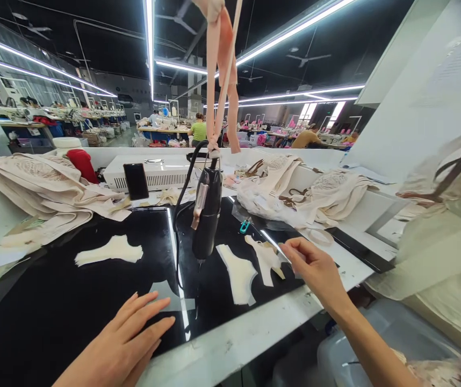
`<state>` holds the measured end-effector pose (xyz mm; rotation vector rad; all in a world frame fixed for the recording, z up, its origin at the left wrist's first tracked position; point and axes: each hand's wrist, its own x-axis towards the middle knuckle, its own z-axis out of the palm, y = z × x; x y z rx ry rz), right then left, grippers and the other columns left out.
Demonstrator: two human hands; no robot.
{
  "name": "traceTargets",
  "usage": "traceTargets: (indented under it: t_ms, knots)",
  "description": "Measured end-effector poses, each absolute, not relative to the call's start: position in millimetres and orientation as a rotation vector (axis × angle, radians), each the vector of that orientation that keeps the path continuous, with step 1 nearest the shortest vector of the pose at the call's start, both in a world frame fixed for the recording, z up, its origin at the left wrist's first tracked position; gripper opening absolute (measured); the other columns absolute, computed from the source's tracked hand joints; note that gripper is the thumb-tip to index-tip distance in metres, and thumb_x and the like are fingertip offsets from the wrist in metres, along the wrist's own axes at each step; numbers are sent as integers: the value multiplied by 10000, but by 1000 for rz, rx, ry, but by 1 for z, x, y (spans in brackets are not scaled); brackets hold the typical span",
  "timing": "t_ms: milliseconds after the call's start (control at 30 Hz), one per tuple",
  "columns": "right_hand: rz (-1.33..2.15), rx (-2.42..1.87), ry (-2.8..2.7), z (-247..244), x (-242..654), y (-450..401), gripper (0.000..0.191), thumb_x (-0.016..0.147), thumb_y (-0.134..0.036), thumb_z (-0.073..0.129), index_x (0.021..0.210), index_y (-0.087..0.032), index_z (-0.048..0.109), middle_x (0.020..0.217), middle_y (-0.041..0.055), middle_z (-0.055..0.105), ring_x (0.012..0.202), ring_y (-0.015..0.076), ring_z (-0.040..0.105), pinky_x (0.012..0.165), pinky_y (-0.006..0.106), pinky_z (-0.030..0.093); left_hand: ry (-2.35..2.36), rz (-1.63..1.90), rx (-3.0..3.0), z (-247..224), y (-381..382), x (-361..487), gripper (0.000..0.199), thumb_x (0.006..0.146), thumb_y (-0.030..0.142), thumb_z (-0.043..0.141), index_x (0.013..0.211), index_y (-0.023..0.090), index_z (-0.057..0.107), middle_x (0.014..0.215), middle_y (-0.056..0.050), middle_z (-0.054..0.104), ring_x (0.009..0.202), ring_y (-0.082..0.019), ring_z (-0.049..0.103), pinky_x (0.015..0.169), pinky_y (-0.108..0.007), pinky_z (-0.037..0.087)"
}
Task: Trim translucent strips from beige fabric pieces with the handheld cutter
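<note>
My left hand (134,338) lies over the black glossy table top with its fingers spread. Its fingertips overlap the edge of a grey translucent pattern piece (178,303). On the right, my right hand (313,266) is closed in a pinch above the table's front edge; what sits between the fingertips is too unclear to name. Beside it lie a cream fabric cutout (266,258) and a larger cream stack of cut pieces (238,274). A black handheld electric tool (207,220) hangs from pink fabric strips (213,80) between my hands, untouched.
Another cream cutout stack (112,250) lies at the left. Behind stand a phone (136,181) and a white vented box (161,174). Fabric heaps (45,183) and a plastic-wrapped bundle (266,196) flank the table. A teal clip-like item (245,226) lies near the centre. A person's arm shows far right.
</note>
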<state>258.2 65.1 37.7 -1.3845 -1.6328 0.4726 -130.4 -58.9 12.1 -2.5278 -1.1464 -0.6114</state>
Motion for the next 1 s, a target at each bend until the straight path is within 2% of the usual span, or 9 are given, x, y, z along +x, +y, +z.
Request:
traceTargets:
  t_ms: [167,300,433,567,667,767,867,933,1000]
  knots:
    - [589,-1380,-1684,27,257,55,415,879,-597,612,699,-223,603,595,-32,461,537,131,383,489,261,313,-1090,-550,-2686,24,-48,-94,398,962,133,509,1298,285,659,1329,10,701,1325,-197,602,1128,-328,500]
    - [657,-1383,-1721,16,257,45,378,874,-568,625,722,-223,644,708,-1,584,619,150,465,555,266,379,-1030,-562,-2815,23,-30,-53,522,886,-10,459,1331,219,608,1354,-54,680,1335,-243,589,1146,-475,487]
    - [754,-1410,-1712,7,259,36,348,898,-547,611,787,-226,688,675,-14,576,584,142,455,527,259,360,-1059,-556,-2950,24,-1,-7,620,832,-68,448,1388,194,525,1443,-62,610,1408,-237,508,1208,-491,408]
    - [844,-1399,-1681,4,260,28,355,883,-547,624,766,-216,684,662,-19,558,583,135,462,548,258,370,-1015,-562,-3001,24,34,28,602,835,-85,403,1383,135,518,1451,-107,598,1423,-270,482,1191,-522,405]
    - [913,-1377,-1634,8,260,22,361,869,-550,638,744,-211,662,616,-31,507,552,123,430,526,251,347,-972,-532,-3007,17,53,43,598,838,-88,401,1387,118,519,1469,-116,581,1450,-288,444,1219,-547,344]
    - [1008,-1344,-1569,16,259,14,403,851,-592,649,726,-209,627,564,-52,426,496,105,363,472,240,301,-983,-476,-3028,10,61,49,533,833,-71,449,1313,124,578,1389,-112,639,1409,-300,490,1232,-563,304]
    - [1093,-1301,-1497,23,256,6,455,856,-647,626,737,-209,590,568,-58,418,475,93,350,464,235,306,-1011,-457,-3040,8,62,49,524,818,-64,473,1296,116,591,1368,-123,652,1379,-306,518,1222,-572,308]
    - [1123,-1289,-1457,25,253,3,459,868,-651,623,753,-209,577,579,-60,416,484,90,357,477,231,313,-1032,-494,-3061,11,58,47,573,816,-72,453,1343,123,568,1410,-117,628,1400,-291,496,1232,-564,288]
    - [1160,-1282,-1431,26,248,0,454,864,-644,646,759,-207,578,584,-60,410,497,88,353,481,225,299,-1106,-676,-3138,19,50,42,547,879,-47,412,1372,139,560,1430,-102,615,1405,-249,491,1239,-504,291]
